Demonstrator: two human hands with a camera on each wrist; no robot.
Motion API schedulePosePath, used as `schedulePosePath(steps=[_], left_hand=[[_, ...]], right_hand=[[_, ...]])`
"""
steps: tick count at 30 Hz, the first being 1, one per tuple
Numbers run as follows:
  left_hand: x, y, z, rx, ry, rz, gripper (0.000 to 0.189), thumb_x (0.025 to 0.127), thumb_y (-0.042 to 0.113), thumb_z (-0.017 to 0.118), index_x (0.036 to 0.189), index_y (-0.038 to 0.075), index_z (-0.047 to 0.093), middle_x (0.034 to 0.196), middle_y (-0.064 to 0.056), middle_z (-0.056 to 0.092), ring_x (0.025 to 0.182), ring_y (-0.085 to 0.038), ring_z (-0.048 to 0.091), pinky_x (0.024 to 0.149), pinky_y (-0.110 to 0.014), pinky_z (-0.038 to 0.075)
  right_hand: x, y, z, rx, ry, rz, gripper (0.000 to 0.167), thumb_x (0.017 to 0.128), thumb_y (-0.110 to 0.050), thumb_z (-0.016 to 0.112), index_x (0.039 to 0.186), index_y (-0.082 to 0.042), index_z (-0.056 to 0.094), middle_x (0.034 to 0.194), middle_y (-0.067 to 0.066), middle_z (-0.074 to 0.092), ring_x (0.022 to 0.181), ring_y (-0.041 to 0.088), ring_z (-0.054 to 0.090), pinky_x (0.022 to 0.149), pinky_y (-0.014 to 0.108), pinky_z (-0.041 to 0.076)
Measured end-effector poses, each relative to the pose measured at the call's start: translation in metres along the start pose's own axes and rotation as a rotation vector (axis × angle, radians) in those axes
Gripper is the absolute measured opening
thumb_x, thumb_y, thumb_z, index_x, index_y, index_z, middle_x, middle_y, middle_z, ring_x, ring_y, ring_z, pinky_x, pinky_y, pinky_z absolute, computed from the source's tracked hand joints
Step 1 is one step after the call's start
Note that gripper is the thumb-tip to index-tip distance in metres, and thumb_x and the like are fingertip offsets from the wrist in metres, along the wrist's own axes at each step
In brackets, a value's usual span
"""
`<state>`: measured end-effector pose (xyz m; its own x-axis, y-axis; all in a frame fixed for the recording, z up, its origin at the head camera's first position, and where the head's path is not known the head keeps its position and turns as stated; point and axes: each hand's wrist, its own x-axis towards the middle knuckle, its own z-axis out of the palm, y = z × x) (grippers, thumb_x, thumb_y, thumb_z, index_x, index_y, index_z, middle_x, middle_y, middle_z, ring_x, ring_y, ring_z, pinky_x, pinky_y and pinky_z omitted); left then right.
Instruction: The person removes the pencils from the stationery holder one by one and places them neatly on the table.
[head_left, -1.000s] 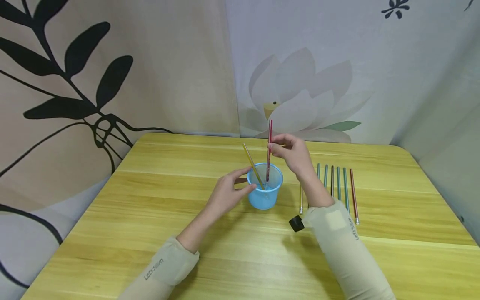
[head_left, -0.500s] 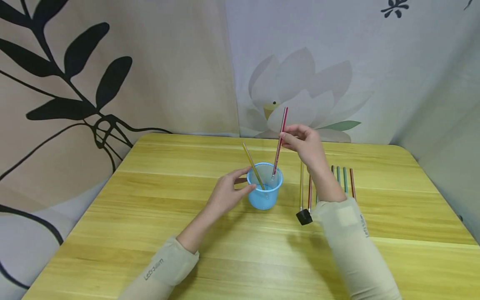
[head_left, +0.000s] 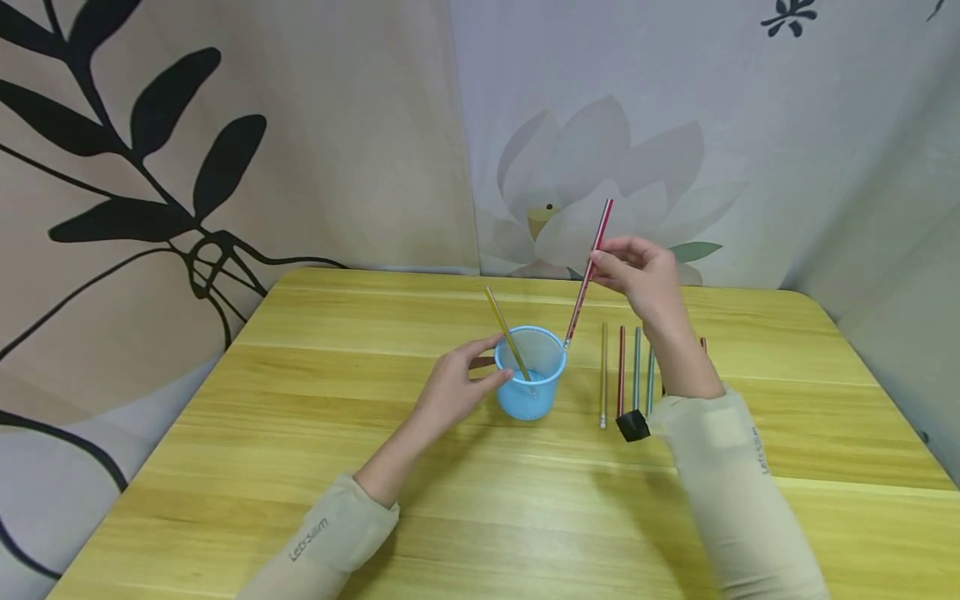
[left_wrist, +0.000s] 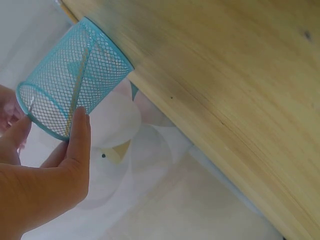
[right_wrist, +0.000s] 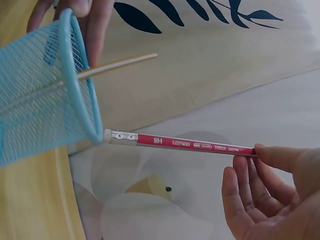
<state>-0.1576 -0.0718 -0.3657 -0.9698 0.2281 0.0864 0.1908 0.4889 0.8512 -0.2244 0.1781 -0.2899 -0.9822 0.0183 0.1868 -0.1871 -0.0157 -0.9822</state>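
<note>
My left hand (head_left: 461, 375) holds the rim of a blue mesh pencil cup (head_left: 528, 402), thumb at the front and fingers at the side. The cup stands upright on the table. One yellow pencil (head_left: 500, 315) leans inside it, toward the left. My right hand (head_left: 643, 271) pinches a red pencil (head_left: 588, 279) between thumb and fingers, well up its length. This pencil slants with its eraser end down. In the right wrist view, the white eraser (right_wrist: 108, 136) and silver band are right at the cup's rim (right_wrist: 80, 100), outside the mouth.
Right of the cup, several pencils lie side by side on the wooden table (head_left: 300, 417), among them a yellow pencil (head_left: 603, 375), a red pencil (head_left: 621, 371) and a green pencil (head_left: 637, 367). My right forearm hides others. A black block (head_left: 633, 426) sits at my right cuff.
My right hand has moved up and to the right, drawing the red pencil out of the cup's mouth. My left hand and the cup have stayed in place.
</note>
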Motion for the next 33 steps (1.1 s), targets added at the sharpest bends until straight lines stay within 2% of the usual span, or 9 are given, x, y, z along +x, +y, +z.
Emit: schedulePosePath(steps=[14,21,24,33], left_hand=[[-0.001,0.001,0.000,-0.001,0.003,-0.003,0.055,0.092,0.019,0.073,0.143,0.010,0.054,0.145,-0.013,0.056,0.122,-0.034,0.064,0.095,-0.043,0.059],[-0.001,0.001,0.000,-0.009,0.003,0.001,0.056,0.092,0.019,0.073,0.143,0.009,0.054,0.145,-0.013,0.056,0.122,-0.034,0.064,0.095,-0.043,0.059],[-0.001,0.001,0.000,-0.008,0.004,0.000,0.056,0.092,0.019,0.073,0.143,0.010,0.054,0.145,-0.013,0.056,0.122,-0.034,0.064,0.095,-0.043,0.059],[-0.002,0.002,-0.001,-0.012,0.001,-0.004,0.056,0.092,0.019,0.072,0.144,0.010,0.053,0.146,-0.014,0.055,0.123,-0.035,0.064,0.095,-0.043,0.059]], right_hand=[[-0.004,-0.009,-0.039,0.066,0.059,-0.033,0.004,0.091,-0.008,0.072,0.092,-0.011,0.071,0.080,-0.006,0.073,0.069,0.008,0.070,0.070,0.018,0.062],[-0.007,-0.008,-0.059,0.036,0.085,-0.030,0.004,0.091,-0.009,0.072,0.092,-0.013,0.072,0.081,-0.007,0.073,0.070,0.007,0.071,0.071,0.018,0.061],[-0.009,-0.006,-0.069,0.018,0.097,-0.024,0.004,0.092,-0.011,0.071,0.092,-0.015,0.072,0.081,-0.008,0.074,0.070,0.006,0.071,0.070,0.016,0.061],[-0.015,-0.001,-0.097,0.090,0.117,0.024,0.005,0.090,-0.009,0.072,0.095,-0.011,0.072,0.084,-0.007,0.074,0.073,0.006,0.072,0.070,0.016,0.061]])
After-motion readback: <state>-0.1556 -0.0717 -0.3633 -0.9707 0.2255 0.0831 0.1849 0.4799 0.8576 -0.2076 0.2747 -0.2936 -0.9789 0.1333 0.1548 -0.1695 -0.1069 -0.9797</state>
